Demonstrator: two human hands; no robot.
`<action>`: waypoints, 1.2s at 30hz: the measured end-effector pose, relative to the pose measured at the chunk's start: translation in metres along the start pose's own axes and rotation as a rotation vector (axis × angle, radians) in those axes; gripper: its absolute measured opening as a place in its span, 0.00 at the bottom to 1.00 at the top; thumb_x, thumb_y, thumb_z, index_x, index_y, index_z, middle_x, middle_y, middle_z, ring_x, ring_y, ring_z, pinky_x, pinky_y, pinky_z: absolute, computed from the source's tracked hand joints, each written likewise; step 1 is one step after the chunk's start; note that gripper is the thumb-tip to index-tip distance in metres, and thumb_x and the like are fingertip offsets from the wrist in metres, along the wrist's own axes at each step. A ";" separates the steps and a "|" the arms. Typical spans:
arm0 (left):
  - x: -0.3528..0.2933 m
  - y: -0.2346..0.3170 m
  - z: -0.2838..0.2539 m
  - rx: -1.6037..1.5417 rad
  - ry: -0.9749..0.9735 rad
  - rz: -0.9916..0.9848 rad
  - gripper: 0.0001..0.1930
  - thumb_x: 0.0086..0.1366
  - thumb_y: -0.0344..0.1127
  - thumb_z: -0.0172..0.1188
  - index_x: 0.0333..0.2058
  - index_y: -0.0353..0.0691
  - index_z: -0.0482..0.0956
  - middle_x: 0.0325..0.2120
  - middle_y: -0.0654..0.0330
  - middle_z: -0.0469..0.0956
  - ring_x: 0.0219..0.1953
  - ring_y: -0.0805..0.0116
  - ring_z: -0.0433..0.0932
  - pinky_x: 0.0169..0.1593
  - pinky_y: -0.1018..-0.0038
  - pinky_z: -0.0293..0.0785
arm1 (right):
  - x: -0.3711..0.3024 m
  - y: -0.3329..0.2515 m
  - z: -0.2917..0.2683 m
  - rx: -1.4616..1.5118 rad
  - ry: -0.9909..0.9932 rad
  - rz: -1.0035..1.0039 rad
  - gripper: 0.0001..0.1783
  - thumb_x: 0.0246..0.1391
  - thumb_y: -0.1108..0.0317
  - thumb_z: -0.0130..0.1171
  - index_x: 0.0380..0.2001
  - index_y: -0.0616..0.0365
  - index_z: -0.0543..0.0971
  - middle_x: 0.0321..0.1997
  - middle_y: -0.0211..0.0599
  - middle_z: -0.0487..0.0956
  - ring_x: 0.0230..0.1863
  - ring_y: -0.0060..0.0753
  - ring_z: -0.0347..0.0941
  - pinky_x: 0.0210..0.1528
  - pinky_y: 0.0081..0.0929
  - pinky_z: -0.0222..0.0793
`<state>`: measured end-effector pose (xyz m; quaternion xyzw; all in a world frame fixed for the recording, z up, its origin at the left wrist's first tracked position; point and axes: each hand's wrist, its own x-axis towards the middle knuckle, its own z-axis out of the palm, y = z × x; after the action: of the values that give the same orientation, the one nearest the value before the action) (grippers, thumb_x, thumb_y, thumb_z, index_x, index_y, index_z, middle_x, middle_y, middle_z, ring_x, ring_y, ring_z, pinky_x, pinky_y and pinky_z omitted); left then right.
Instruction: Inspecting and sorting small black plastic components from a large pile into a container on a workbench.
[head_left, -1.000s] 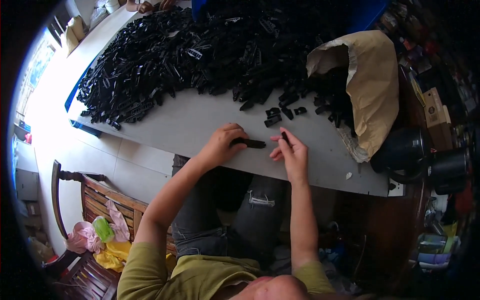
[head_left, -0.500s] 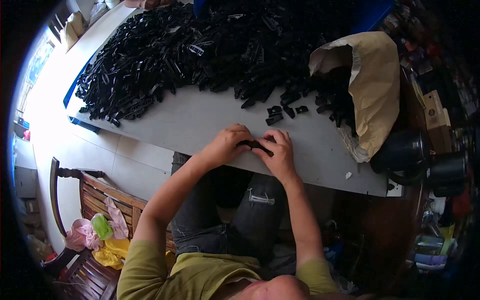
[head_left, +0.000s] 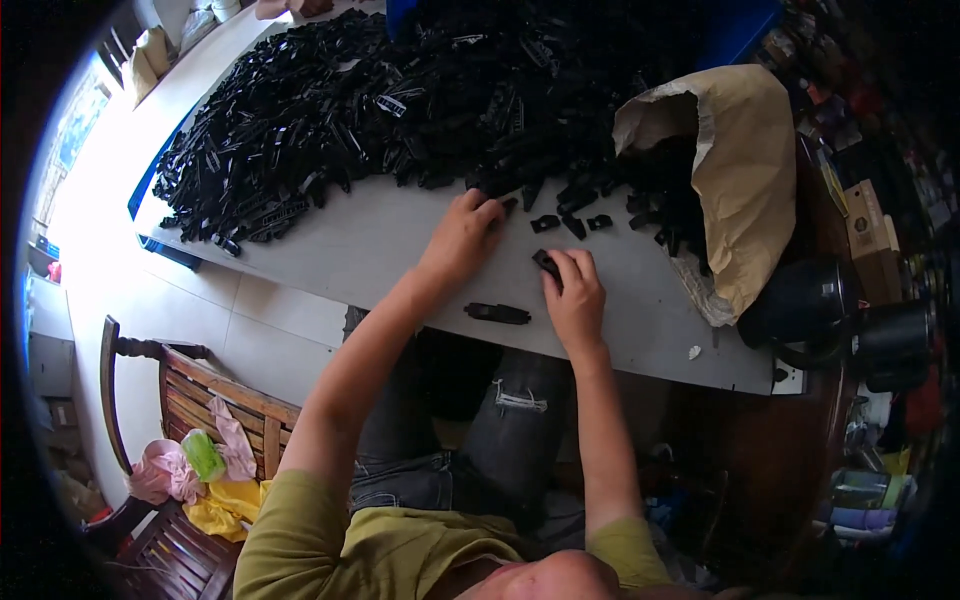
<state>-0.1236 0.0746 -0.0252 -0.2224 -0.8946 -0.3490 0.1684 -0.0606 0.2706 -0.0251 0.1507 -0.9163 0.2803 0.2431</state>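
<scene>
My left hand (head_left: pixel 465 238) is at the near edge of a big heap of black plastic parts (head_left: pixel 330 130), its fingers closed on a long black plastic part (head_left: pixel 507 206) that shows only in part. To its right, my right hand (head_left: pixel 577 303) pinches a small black plastic piece (head_left: pixel 546 263) just above the grey tabletop (head_left: pixel 390 235). A long, narrow black part (head_left: pixel 497 313) lies by the table's front edge, between my forearms. Beyond my right hand sit a few small black pieces (head_left: pixel 573 227), apart from the heap.
A torn brown paper sack (head_left: pixel 750 180) lies at the right, black pieces spilling from its mouth. Beside it stand dark mugs (head_left: pixel 795 305). A wooden chair (head_left: pixel 220 390) with cloths is at the lower left. Another person's hand (head_left: pixel 292 8) shows at the far edge.
My hands were together at the table's front edge and have parted. The left reached forward to the heap; the right took up a small piece. A long part now lies where they were.
</scene>
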 end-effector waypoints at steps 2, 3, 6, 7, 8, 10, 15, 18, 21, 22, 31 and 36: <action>-0.016 0.002 -0.014 -0.099 -0.044 -0.096 0.15 0.55 0.28 0.62 0.43 0.38 0.74 0.39 0.52 0.75 0.43 0.49 0.75 0.47 0.60 0.72 | -0.006 0.002 -0.003 0.068 0.102 0.107 0.15 0.48 0.76 0.63 0.41 0.59 0.78 0.41 0.40 0.73 0.35 0.41 0.74 0.35 0.31 0.72; -0.020 0.007 -0.025 -0.263 -0.130 -0.181 0.15 0.54 0.27 0.63 0.42 0.38 0.75 0.39 0.53 0.76 0.44 0.51 0.75 0.47 0.61 0.72 | -0.006 0.002 -0.004 0.067 0.100 0.111 0.15 0.48 0.76 0.63 0.41 0.59 0.78 0.41 0.40 0.73 0.35 0.41 0.74 0.35 0.31 0.72; -0.034 0.007 -0.030 -0.371 -0.223 -0.090 0.14 0.52 0.26 0.65 0.40 0.37 0.77 0.39 0.54 0.78 0.45 0.53 0.76 0.48 0.62 0.72 | -0.006 -0.013 -0.007 0.292 0.080 0.092 0.15 0.48 0.77 0.64 0.41 0.60 0.78 0.40 0.38 0.73 0.29 0.33 0.71 0.31 0.24 0.69; -0.038 0.007 -0.030 -0.316 -0.231 0.091 0.13 0.52 0.26 0.66 0.38 0.37 0.78 0.39 0.54 0.78 0.45 0.54 0.76 0.49 0.63 0.72 | -0.006 -0.018 -0.007 0.294 0.077 0.092 0.15 0.48 0.77 0.64 0.41 0.60 0.78 0.40 0.38 0.73 0.29 0.33 0.71 0.31 0.24 0.69; -0.038 0.010 -0.031 -0.333 -0.220 0.095 0.11 0.52 0.26 0.66 0.36 0.36 0.80 0.39 0.54 0.78 0.44 0.54 0.77 0.48 0.63 0.72 | -0.006 -0.022 -0.007 0.301 -0.040 0.068 0.15 0.47 0.77 0.64 0.41 0.60 0.78 0.41 0.37 0.73 0.28 0.31 0.71 0.31 0.24 0.68; -0.036 0.013 -0.035 -0.324 -0.249 0.070 0.11 0.52 0.26 0.66 0.36 0.36 0.80 0.38 0.54 0.78 0.44 0.54 0.77 0.48 0.64 0.72 | -0.008 -0.023 -0.004 0.290 -0.136 0.054 0.16 0.44 0.79 0.65 0.40 0.62 0.78 0.39 0.36 0.75 0.26 0.29 0.70 0.30 0.25 0.68; -0.037 0.004 -0.036 -0.350 -0.319 0.009 0.13 0.51 0.26 0.66 0.37 0.36 0.81 0.39 0.53 0.78 0.44 0.54 0.77 0.48 0.64 0.73 | 0.003 -0.017 -0.021 0.285 -0.295 0.087 0.15 0.42 0.79 0.66 0.37 0.64 0.80 0.36 0.38 0.76 0.23 0.28 0.69 0.29 0.25 0.67; -0.038 0.006 -0.035 -0.360 -0.307 0.033 0.13 0.51 0.26 0.67 0.37 0.36 0.81 0.40 0.53 0.79 0.44 0.54 0.78 0.48 0.64 0.74 | 0.009 -0.018 -0.025 0.306 -0.407 0.103 0.15 0.40 0.78 0.67 0.36 0.64 0.80 0.37 0.37 0.77 0.23 0.26 0.69 0.29 0.24 0.67; -0.035 0.005 -0.034 -0.381 -0.335 0.002 0.13 0.50 0.24 0.67 0.37 0.36 0.82 0.40 0.52 0.79 0.45 0.54 0.77 0.50 0.64 0.74 | 0.004 -0.021 -0.009 0.367 -0.296 0.108 0.14 0.39 0.77 0.69 0.34 0.64 0.80 0.37 0.37 0.78 0.25 0.31 0.73 0.29 0.26 0.69; -0.035 0.005 -0.032 -0.375 -0.323 0.019 0.13 0.49 0.24 0.67 0.36 0.36 0.82 0.40 0.52 0.79 0.45 0.54 0.77 0.50 0.64 0.73 | -0.002 -0.021 -0.001 0.292 -0.211 0.060 0.15 0.38 0.76 0.70 0.34 0.64 0.80 0.37 0.37 0.78 0.27 0.34 0.74 0.30 0.27 0.71; -0.051 0.017 -0.048 -0.372 -0.414 0.146 0.12 0.51 0.29 0.67 0.37 0.37 0.82 0.39 0.52 0.79 0.47 0.53 0.76 0.52 0.63 0.72 | -0.003 -0.030 -0.015 -0.003 0.096 0.166 0.19 0.41 0.65 0.71 0.38 0.57 0.79 0.36 0.36 0.78 0.36 0.43 0.75 0.39 0.35 0.72; -0.016 0.012 -0.030 -0.147 -0.204 0.076 0.17 0.54 0.33 0.65 0.43 0.38 0.78 0.43 0.53 0.76 0.49 0.53 0.73 0.52 0.65 0.71 | -0.002 0.003 -0.013 -0.076 0.028 0.304 0.18 0.43 0.66 0.70 0.38 0.57 0.78 0.32 0.36 0.77 0.33 0.42 0.75 0.37 0.34 0.71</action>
<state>-0.0999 0.0569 -0.0047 -0.3021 -0.8701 -0.3825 0.0727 -0.0550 0.2807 -0.0181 -0.0030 -0.9350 0.2813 0.2161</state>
